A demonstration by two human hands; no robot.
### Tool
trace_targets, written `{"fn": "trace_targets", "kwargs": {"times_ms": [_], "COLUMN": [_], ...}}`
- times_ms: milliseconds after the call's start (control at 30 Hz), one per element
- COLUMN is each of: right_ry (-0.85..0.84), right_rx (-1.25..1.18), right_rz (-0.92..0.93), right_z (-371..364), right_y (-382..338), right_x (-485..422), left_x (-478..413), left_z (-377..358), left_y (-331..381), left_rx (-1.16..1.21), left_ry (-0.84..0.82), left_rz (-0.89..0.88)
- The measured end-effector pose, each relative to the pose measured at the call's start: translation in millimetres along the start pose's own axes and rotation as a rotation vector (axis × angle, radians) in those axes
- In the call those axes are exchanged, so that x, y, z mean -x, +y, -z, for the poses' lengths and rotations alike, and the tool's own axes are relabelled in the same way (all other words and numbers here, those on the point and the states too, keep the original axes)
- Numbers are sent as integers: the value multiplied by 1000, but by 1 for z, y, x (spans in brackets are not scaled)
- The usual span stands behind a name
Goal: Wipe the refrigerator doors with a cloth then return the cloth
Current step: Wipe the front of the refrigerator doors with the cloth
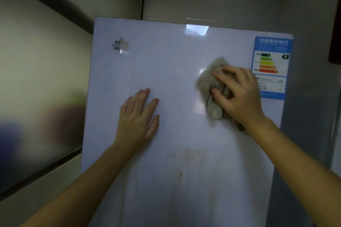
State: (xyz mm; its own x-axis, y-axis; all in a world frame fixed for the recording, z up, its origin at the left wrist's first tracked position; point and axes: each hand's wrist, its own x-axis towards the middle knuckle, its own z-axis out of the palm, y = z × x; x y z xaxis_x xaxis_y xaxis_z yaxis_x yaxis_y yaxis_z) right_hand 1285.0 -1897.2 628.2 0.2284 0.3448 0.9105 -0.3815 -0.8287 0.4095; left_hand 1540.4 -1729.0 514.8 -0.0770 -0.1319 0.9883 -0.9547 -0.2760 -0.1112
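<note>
A glossy white refrigerator door fills the middle of the head view. My right hand grips a bunched grey-beige cloth and holds it against the door's upper right part, just left of a blue energy label. My left hand lies flat on the door with straight fingers, left of the cloth and apart from it. A brownish smear marks the door below the hands. A small brand logo sits at the door's upper left.
A frosted glass panel with a dark frame stands close on the left. A grey wall rises behind the refrigerator's top edge. A dark cabinet edge shows at the far right, beside a narrow grey strip.
</note>
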Motion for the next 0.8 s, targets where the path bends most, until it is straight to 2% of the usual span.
{"fn": "trace_targets", "kwargs": {"times_ms": [67, 100, 133, 233, 267, 300, 400, 467, 533, 633, 667, 700, 733, 800], "right_ry": [33, 23, -3, -149, -180, -165, -8, 38, 6, -144, -170, -158, -114, -8], "right_rx": [-7, -9, -15, -6, 8, 9, -30, -37, -40, -23, -1, 10, 10, -9], "right_rz": [-84, -64, 4, 406, 465, 431, 61, -54, 13, 440, 525, 517, 429, 165], "right_z": [-1, -4, -7, -12, -12, -11, -8, -9, -15, -22, -21, -21, -20, -18], "right_y": [4, 1, -2, -6, -2, 2, 15, 14, 4, -4, -1, 3, 7, 14], "right_x": [-13, -16, -15, -7, -10, -16, -41, -52, -51, -42, -46, -54, -62, -79], "left_x": [2, 4, 5, 6, 6, 6, 6, 7, 7, 7, 7, 7, 7, 7], "left_z": [-3, -4, -6, -8, -8, -9, -12, -14, -15, -14, -14, -14, -15, -16], "left_y": [0, 0, 0, 0, 0, 0, 0, 2, 3, 3, 3, 2, 2, 1], "left_rx": [4, 2, 1, -4, -7, -7, 5, 11, 16, 6, 3, 0, 0, -1], "left_ry": [-2, -7, -15, -29, -26, -23, -15, -9, -5, -2, 1, 4, 3, 6], "left_rz": [5, 9, 14, 25, 22, 21, 26, 31, 37, 37, 32, 29, 27, 26]}}
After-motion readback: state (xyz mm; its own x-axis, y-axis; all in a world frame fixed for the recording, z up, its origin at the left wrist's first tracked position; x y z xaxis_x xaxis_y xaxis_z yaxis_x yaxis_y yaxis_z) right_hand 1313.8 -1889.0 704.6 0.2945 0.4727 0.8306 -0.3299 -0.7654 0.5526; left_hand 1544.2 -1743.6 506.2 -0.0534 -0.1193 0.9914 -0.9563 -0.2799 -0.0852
